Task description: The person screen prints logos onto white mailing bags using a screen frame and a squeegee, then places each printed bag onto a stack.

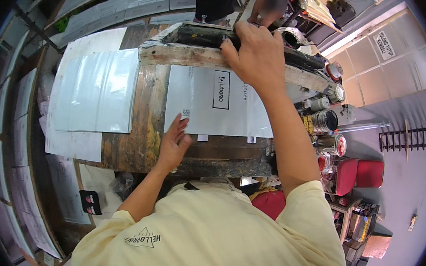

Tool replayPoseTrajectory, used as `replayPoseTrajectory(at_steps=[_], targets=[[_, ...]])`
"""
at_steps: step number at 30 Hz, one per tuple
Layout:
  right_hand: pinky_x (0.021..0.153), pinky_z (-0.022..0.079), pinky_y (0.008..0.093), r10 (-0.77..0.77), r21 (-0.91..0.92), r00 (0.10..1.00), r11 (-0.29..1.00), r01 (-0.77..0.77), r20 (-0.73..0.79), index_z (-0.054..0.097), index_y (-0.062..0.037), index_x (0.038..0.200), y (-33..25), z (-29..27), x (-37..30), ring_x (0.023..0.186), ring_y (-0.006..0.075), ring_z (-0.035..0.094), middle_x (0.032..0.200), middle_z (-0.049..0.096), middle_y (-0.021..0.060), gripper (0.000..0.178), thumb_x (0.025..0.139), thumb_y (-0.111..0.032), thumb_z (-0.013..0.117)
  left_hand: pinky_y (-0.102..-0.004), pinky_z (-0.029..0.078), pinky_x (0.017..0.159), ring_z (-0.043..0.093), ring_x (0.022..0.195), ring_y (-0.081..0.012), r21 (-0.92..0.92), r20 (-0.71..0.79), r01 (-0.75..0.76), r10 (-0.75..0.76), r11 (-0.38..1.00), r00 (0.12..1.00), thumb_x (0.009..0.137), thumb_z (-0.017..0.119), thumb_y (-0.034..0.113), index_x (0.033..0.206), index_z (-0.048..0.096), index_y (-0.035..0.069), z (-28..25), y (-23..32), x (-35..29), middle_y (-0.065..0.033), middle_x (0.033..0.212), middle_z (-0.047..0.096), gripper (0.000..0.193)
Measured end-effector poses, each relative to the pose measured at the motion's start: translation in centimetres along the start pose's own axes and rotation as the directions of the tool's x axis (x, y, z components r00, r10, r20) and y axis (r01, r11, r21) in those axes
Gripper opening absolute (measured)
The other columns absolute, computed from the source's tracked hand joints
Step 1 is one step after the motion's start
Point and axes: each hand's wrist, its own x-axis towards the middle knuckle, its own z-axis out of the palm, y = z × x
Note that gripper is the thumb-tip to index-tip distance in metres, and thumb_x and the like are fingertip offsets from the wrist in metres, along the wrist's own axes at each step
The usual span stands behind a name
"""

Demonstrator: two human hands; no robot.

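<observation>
A flat white printed sheet or bag with black printing lies on the stained wooden table in front of me. My left hand is over its lower left corner, fingers outstretched and holding nothing; whether the fingertips touch the sheet I cannot tell. My right hand is closed over the near side of a wooden-framed printing screen, which is raised above the sheet's far part. Along the screen lies a dark bar, next to my right thumb. The fingertips on the screen's far side are hidden.
At the left lies a stack of glossy white sheets. Racks with white sheets line the left side. Jars and cans crowd the table's right edge, near a red chair. Other people stand beyond the table.
</observation>
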Motion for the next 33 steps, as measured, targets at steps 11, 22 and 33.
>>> replayPoseTrajectory(at_steps=[11,22,33], targets=[[0.084,0.048,0.0459,-0.119,0.147,0.820,0.988,0.043,0.559,0.072,-0.0100,0.109,-1.6,4.8,-14.1,0.102,0.0319,0.059,0.106,0.063,0.0109,0.032,0.088,-0.034,0.073,-0.0510,0.039,0.118,0.049,0.136,-0.0438,-0.768,-0.092,0.277,-0.526,0.578,0.845,0.083,0.030,0.096,0.150,0.024,-0.016,-2.7,2.6,-1.0,-0.0345,0.141,0.049,0.131],[0.091,0.052,0.0451,-0.110,0.238,0.826,0.971,-0.031,0.553,0.065,-0.0104,0.126,-2.5,16.3,-26.3,0.104,0.0311,0.058,0.110,0.059,0.0088,0.060,0.072,-0.027,0.086,-0.0497,0.043,0.112,0.050,0.132,-0.0434,-0.747,0.013,0.514,-0.764,0.421,0.646,0.081,0.026,0.099,0.156,0.019,-0.011,-3.2,-10.5,0.1,-0.0359,0.146,0.042,0.133],[0.081,0.055,0.0493,-0.043,0.204,0.904,0.978,-0.050,0.426,0.063,-0.0153,0.108,10.9,34.4,-5.1,0.103,0.0328,0.063,0.106,0.063,0.0081,0.032,0.086,-0.034,0.076,-0.0504,0.045,0.104,0.055,0.125,-0.0357,-0.748,-0.129,0.500,-0.834,0.437,0.536,0.086,0.022,0.095,0.155,0.036,0.006,-1.9,-9.3,0.5,-0.0185,0.143,0.055,0.113]])
